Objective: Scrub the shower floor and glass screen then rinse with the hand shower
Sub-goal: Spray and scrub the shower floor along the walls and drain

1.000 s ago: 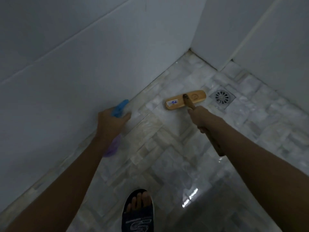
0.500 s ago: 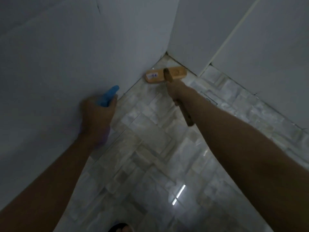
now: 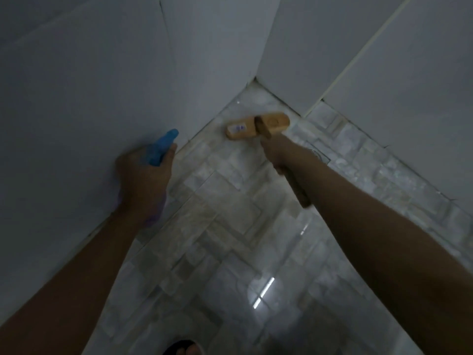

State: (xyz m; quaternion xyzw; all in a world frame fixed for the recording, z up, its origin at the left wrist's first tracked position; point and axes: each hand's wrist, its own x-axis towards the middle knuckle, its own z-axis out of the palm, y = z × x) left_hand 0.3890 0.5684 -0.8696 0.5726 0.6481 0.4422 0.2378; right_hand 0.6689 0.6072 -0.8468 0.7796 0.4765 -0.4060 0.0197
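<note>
A wooden scrub brush (image 3: 258, 125) lies head-down on the pale stone-tile shower floor (image 3: 225, 226), close to the far corner where two white walls meet. My right hand (image 3: 279, 152) grips its wooden handle (image 3: 299, 190), which runs back under my forearm. My left hand (image 3: 143, 180) holds a spray bottle with a blue nozzle (image 3: 162, 147) beside the left wall; a bit of purple bottle body (image 3: 153, 217) shows below my palm. My right forearm hides most of the floor drain.
White tiled walls (image 3: 102, 85) close in on the left and the back right. A wet glare patch (image 3: 263, 290) shines on the near floor. My foot in a dark sandal (image 3: 183, 348) stands at the bottom edge.
The brush went from beside the drain into the far corner, then drew back slightly. My view tilted up and forward, so my foot slid to the bottom edge. Both hands keep their holds.
</note>
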